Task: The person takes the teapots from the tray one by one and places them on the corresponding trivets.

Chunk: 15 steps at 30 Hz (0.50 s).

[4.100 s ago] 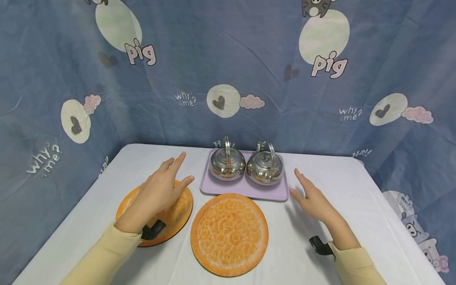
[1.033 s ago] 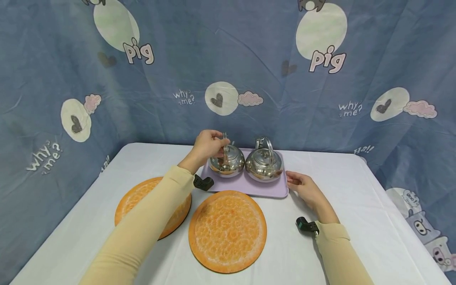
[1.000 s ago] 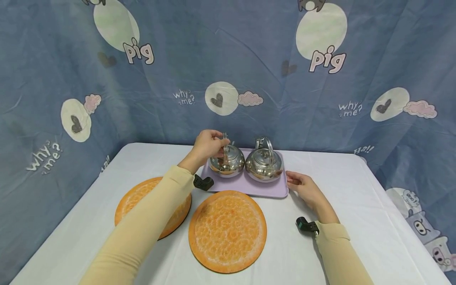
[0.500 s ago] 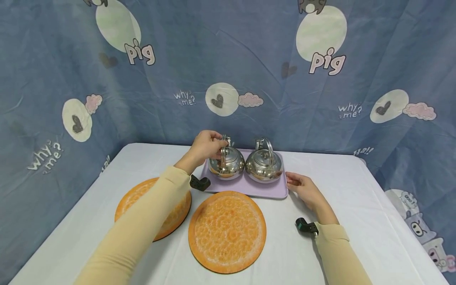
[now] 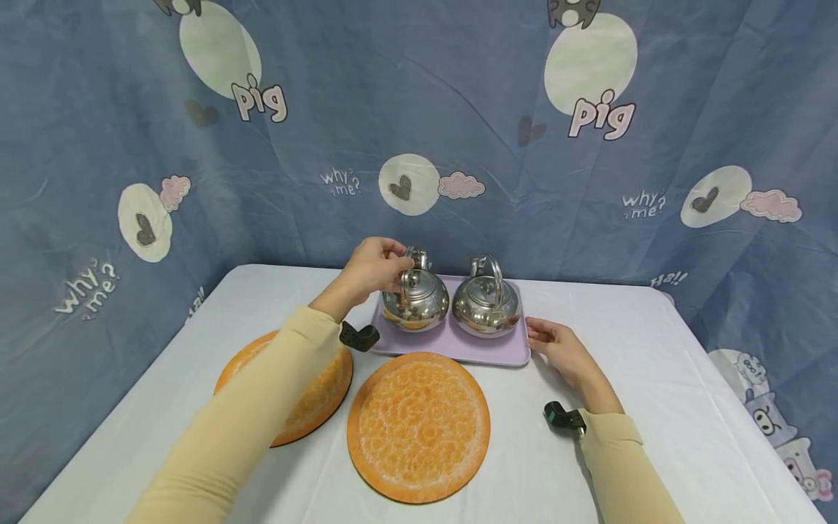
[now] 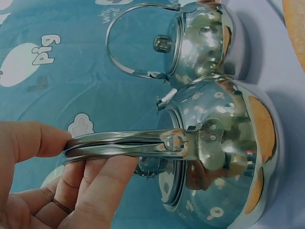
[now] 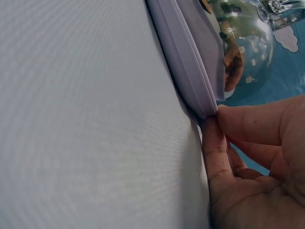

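Note:
Two shiny steel kettles stand side by side on a lilac tray (image 5: pixel 458 351). My left hand (image 5: pixel 372 271) pinches the arched handle (image 6: pixel 119 144) of the left kettle (image 5: pixel 427 306) between thumb and fingers. The kettle's spout lies at the back, beyond the handle. Close on its right stands the other kettle (image 5: pixel 484 311), its handle upright. At the tray's right end, my right hand (image 5: pixel 564 356) grips the rim (image 7: pixel 202 90); the right wrist view has the thumb on the rim and a finger against its outer underside.
In front of the tray lies a round orange mat (image 5: pixel 419 429) with a bread-like pattern. A second such mat (image 5: pixel 324 389) lies to its left, partly hidden under my left sleeve. A blue printed cloth (image 5: pixel 314 218) hangs behind the white-covered table (image 5: pixel 524 466).
Both hands were apart from everything; the left now holds the left kettle's handle, the right the tray rim. Over the last second the left kettle has turned and its handle shifted slightly left.

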Motion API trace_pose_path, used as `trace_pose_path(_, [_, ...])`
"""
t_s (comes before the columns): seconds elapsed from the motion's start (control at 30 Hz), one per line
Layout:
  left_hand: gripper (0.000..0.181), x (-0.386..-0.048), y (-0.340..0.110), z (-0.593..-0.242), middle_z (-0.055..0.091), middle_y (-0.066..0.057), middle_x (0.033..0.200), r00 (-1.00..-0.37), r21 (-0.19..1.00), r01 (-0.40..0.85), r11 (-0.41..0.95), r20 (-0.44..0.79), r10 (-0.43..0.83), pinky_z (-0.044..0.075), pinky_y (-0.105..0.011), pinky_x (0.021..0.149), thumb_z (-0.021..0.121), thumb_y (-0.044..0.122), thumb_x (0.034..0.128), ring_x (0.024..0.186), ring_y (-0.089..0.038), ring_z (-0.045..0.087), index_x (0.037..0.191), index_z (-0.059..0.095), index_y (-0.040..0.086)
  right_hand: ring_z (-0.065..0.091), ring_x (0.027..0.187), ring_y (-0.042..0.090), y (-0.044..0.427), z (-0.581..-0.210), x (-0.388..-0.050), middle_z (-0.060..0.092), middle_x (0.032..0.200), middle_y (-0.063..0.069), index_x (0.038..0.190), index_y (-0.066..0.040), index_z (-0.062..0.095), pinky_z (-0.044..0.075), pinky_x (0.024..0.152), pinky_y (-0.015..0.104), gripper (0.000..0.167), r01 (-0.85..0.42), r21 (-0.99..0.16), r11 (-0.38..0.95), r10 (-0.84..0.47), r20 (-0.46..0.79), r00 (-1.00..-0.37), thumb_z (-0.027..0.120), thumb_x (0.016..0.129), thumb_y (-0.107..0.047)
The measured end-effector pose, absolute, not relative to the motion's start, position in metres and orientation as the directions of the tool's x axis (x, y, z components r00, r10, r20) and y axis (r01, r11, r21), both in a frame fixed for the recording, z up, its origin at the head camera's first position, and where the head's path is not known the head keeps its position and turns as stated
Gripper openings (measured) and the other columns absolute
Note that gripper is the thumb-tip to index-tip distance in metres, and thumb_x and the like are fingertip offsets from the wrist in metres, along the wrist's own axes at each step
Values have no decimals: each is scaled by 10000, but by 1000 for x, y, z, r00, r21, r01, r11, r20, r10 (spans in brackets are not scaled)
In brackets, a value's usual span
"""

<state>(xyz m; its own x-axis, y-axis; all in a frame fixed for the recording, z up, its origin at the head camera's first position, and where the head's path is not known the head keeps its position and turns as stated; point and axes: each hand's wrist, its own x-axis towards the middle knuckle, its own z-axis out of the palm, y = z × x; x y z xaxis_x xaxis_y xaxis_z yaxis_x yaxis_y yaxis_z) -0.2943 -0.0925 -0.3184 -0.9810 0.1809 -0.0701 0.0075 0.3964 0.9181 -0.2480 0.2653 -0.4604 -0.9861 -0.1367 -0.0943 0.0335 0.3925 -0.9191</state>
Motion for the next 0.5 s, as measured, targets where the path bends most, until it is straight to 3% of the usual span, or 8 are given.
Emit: trace_pose_path(0.5, [493,-277,-127,-306,621,-72,982,-967,892,51,450,-68,246,678,-440,914,644,165,1075,810,-173,642,1516,524,-20,523,1429,402,264,-460,-250,528,1529,334,1584,131,394,506,970,99,541,52,-921,386,-132,-111,-985,560,1087,-3])
